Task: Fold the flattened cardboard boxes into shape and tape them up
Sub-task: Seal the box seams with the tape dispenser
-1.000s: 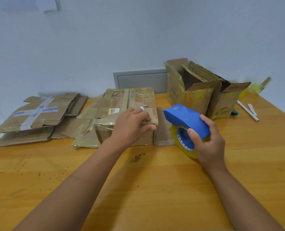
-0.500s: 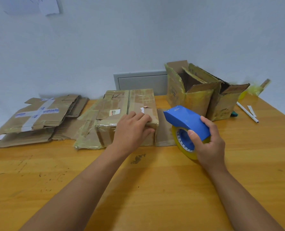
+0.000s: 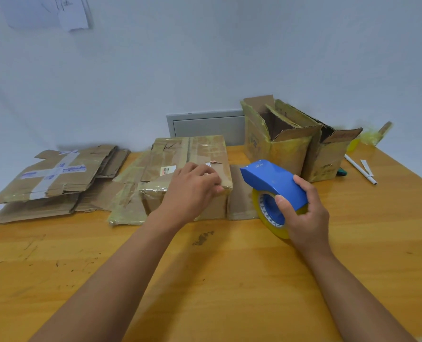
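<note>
Here the wooden table (image 3: 229, 280) carries everything, with flattened boxes (image 3: 54, 178) piled at its left, well apart from two open boxes (image 3: 286, 141) standing at the back right, seemingly kept separate as done and not done. Between them, in the middle, sits the folded box (image 3: 187, 156), its top flaps closed. The left hand (image 3: 192, 191) rests on its near right corner, fingers bent over the edge and pressing down, probably to keep the flaps shut for taping. Just to the right, the right hand (image 3: 306, 213) wraps its fingers and thumb round the blue tape dispenser (image 3: 274, 183), whose yellowish roll touches the table, nose aimed at the box. A pen (image 3: 360, 169) lies at the far right. The small label (image 3: 167, 170) on the box and the raised lettering on the dispenser are too small to read.
</note>
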